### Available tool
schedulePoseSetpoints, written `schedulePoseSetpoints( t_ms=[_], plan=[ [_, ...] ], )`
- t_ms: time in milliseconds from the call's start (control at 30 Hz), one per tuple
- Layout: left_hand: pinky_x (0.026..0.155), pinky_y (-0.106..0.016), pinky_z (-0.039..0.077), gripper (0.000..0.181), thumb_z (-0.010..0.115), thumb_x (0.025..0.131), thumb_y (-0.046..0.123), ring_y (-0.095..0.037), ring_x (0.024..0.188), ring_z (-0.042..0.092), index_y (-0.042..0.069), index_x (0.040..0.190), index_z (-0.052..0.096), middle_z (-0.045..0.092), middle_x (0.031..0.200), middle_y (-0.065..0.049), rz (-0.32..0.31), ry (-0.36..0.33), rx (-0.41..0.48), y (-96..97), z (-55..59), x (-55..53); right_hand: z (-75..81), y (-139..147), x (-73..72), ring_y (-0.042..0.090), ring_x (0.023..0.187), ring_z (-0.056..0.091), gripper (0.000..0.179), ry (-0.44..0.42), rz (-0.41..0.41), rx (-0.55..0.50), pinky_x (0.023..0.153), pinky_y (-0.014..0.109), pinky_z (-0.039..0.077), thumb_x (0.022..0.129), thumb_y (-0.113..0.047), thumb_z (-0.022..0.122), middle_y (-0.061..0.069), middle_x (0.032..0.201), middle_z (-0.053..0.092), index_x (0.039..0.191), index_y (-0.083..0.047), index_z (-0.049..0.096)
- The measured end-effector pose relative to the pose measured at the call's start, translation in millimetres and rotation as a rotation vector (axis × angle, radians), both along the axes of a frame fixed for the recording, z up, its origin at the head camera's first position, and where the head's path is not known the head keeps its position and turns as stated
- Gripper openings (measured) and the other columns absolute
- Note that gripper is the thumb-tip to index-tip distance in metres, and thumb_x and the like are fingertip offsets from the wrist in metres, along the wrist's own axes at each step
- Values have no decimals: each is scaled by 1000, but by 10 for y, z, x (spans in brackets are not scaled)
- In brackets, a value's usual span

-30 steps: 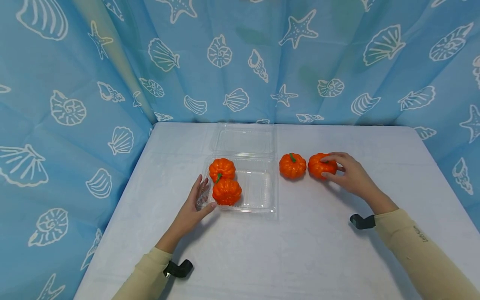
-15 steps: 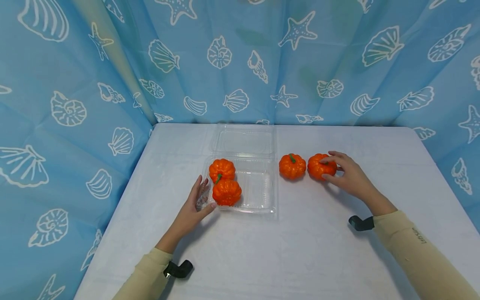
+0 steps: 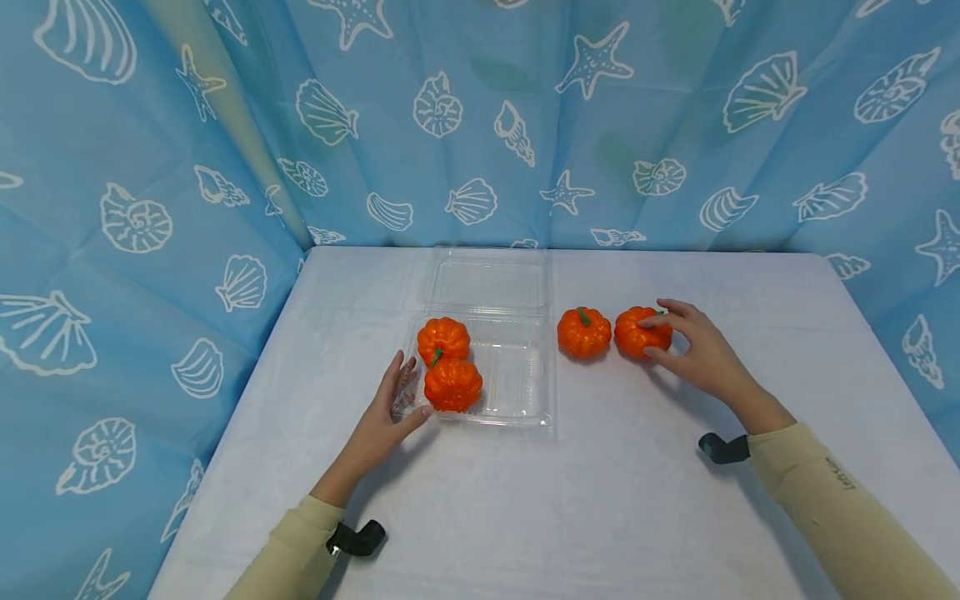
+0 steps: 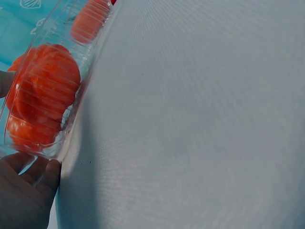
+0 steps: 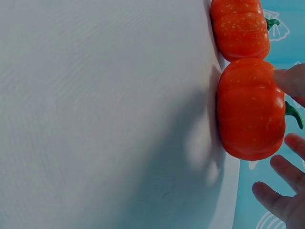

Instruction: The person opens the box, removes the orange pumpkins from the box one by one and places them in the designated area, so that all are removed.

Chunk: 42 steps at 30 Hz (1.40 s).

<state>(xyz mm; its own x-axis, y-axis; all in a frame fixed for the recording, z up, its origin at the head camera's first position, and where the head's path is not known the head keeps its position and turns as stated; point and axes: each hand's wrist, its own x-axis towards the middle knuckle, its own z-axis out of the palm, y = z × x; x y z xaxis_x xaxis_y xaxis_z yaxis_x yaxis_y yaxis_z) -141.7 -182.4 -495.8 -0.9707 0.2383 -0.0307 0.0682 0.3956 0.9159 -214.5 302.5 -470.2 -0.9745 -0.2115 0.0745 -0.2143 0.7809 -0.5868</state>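
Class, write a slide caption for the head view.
Left hand at a clear container holding two pumpkins; right hand at a third pumpkin, beside a fourth.

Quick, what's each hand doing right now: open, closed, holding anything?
Left hand: open, against the left side of the clear container.
Right hand: at the rightmost orange pumpkin, some fingers spread; whether it grips cannot be told.

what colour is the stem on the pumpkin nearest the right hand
The stem is green, clearest in the right wrist view.
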Motion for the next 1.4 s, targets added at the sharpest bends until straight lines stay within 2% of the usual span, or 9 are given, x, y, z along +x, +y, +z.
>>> schedulePoseSetpoints(
  t_ms=[467,700,1000,1400],
  plan=[
    [121,-63,12,98,73,95,25,-26,154,22,17,165,5,25,168,-4,3,-4,4,4,-1,0,106,-93,33,46,140,33,38,64,-17,10,106,71,35,91,-14,77,21,151,42,127,-9,67],
    [121,-62,12,98,72,96,27,-27,154,22,18,165,4,24,168,-4,0,-9,8,1,-1,-3,227,-220,50,43,139,35,41,88,19,14,106,69,38,92,-11,74,20,148,45,132,-7,65],
    [120,-64,11,97,72,96,27,-28,154,21,17,165,4,23,168,-5,-7,-14,20,6,-2,-3,316,-401,34,40,134,41,37,124,89,-13,105,64,42,93,-9,72,17,142,51,129,-9,67],
    [121,-63,10,98,73,95,27,-28,154,21,17,165,5,24,168,-6,1,-15,8,9,4,-5,379,-707,-45,38,133,46,38,76,164,-25,106,62,42,96,-18,72,15,139,55,133,-11,65]
  ],
)
